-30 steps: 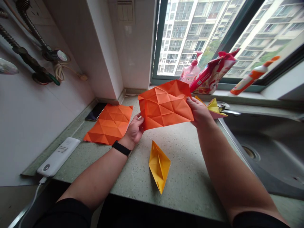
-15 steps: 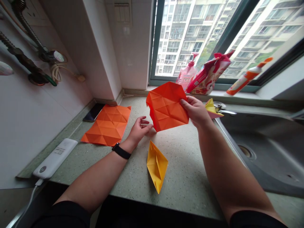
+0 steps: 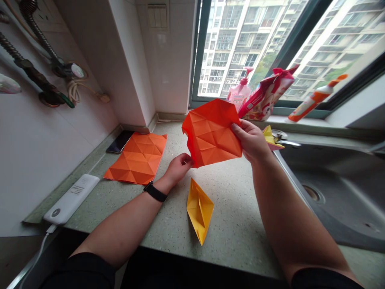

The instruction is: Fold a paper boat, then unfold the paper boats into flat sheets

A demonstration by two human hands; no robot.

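Plainly, the creased orange sheet (image 3: pixel 215 132) was up above the counter (image 3: pixel 237 233), its three-o'clock edge pinched in the right hand (image 3: pixel 253 140) and its seven-o'clock corner between the fingertips of the left hand (image 3: pixel 177 170). It looked feather-light, floppy and easily torn, so best held gently by opposite edges. A yellow folded paper (image 3: pixel 197 212) lay toward six o'clock, a second orange sheet (image 3: pixel 140 156) toward nine.

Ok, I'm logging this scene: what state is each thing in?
Held orange paper: creased, raised, left edge bent
Right hand: gripping it
Left hand: at its corner, grip unclear
Other orange paper: creased, spread out
Near yellow paper: folded, pointed ends
Far yellow paper: folded
Phone: screen dark
Power bank: cable connected
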